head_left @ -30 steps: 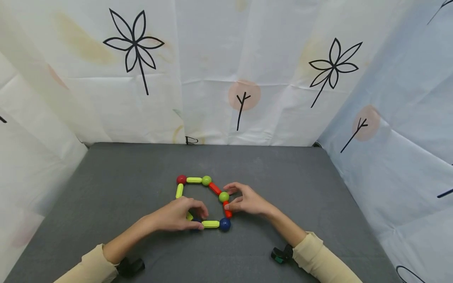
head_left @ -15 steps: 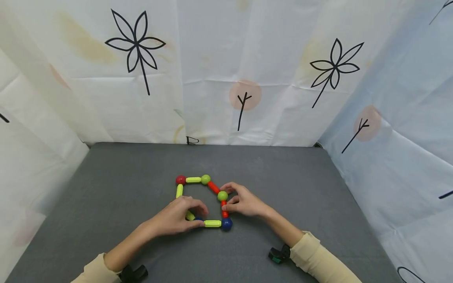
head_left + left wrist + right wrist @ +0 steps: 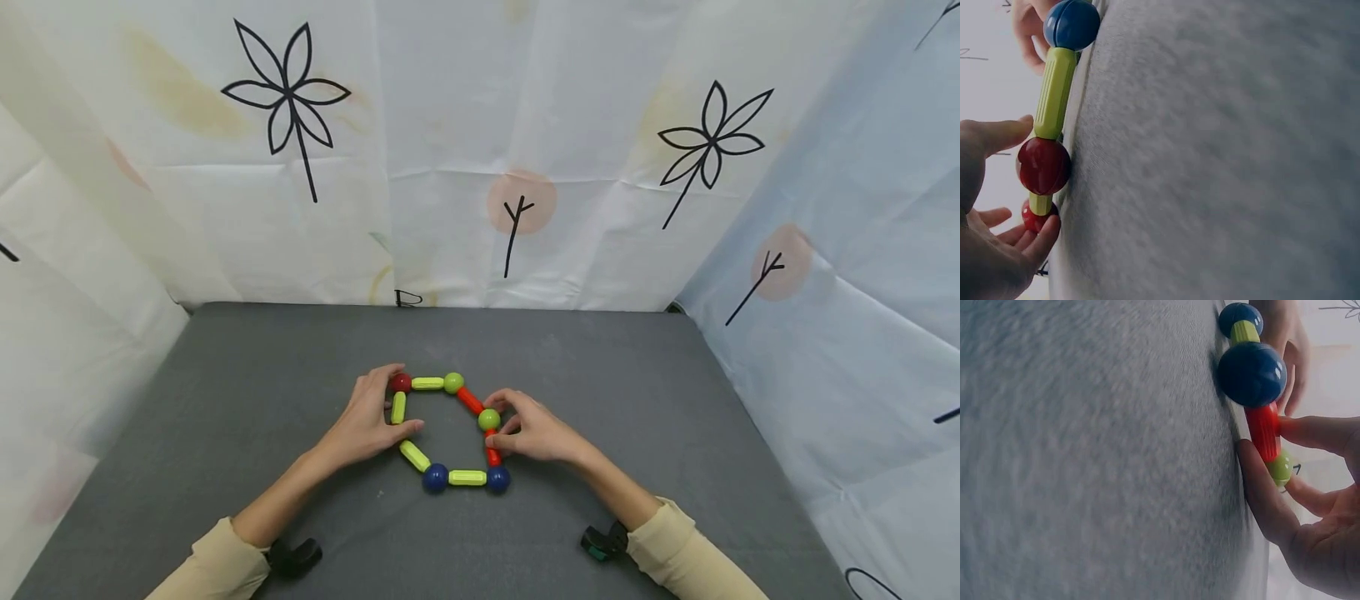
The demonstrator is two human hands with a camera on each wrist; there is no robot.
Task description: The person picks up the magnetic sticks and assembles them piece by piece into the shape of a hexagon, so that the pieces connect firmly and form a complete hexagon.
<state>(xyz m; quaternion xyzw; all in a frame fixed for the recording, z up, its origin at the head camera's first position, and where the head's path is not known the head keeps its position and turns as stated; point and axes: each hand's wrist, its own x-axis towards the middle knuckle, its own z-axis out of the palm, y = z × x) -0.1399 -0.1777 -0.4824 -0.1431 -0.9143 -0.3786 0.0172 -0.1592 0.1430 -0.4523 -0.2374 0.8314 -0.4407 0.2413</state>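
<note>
Magnetic rods and balls form a ring on the grey table. My left hand (image 3: 371, 421) spans its left side. In the left wrist view, its fingertips touch the far red ball (image 3: 1034, 219), while its thumb extends beside the nearer red ball (image 3: 1044, 166). That nearer ball is hidden by the hand in the head view. At the ring's right side, my right hand (image 3: 536, 429) pinches the lower red rod (image 3: 492, 450), between a green ball (image 3: 489, 419) and a blue ball (image 3: 498, 479). Yellow-green rods, one at the front (image 3: 468, 477), join other balls.
The grey table (image 3: 600, 358) meets a white printed curtain (image 3: 450, 242) at the back, with more curtain at both sides. Black camera mounts sit at the left wrist (image 3: 296, 558) and right wrist (image 3: 604, 542).
My left hand has moved from the front blue ball up to the ring's left side, uncovering that ball. The ring has shifted slightly right, with my right hand staying at the red rod.
</note>
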